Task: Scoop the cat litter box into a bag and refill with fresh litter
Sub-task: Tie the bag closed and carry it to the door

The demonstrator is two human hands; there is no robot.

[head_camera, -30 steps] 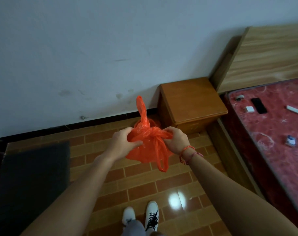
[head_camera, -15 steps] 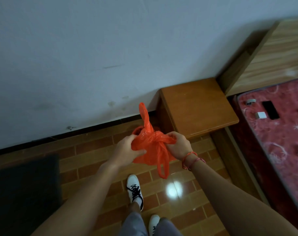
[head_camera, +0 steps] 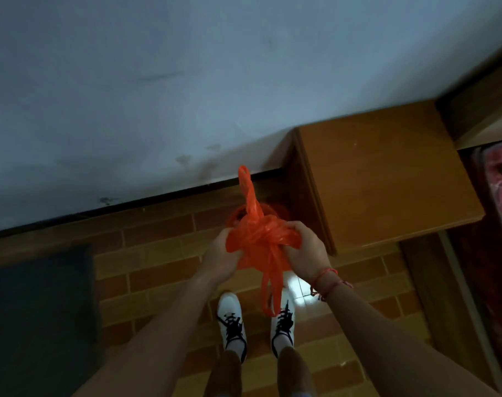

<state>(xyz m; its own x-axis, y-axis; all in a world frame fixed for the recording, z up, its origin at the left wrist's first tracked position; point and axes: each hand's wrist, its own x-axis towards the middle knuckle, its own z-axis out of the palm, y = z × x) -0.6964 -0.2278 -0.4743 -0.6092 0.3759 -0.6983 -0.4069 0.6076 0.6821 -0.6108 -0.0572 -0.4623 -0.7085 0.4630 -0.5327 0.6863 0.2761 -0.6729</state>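
An orange plastic bag [head_camera: 258, 239] is held over the tiled floor [head_camera: 158, 253], its knotted neck gripped by curled fingers [head_camera: 301, 233] of left hand [head_camera: 219, 260] and right hand [head_camera: 307, 253]. One handle [head_camera: 248, 193] is seen rising, the other hanging, midway between both hands.

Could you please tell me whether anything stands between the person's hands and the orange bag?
Nothing visible does. The left hand grips the orange bag on one side and the right hand on the other, both directly on the bunched plastic. One handle loop sticks up, another hangs below.
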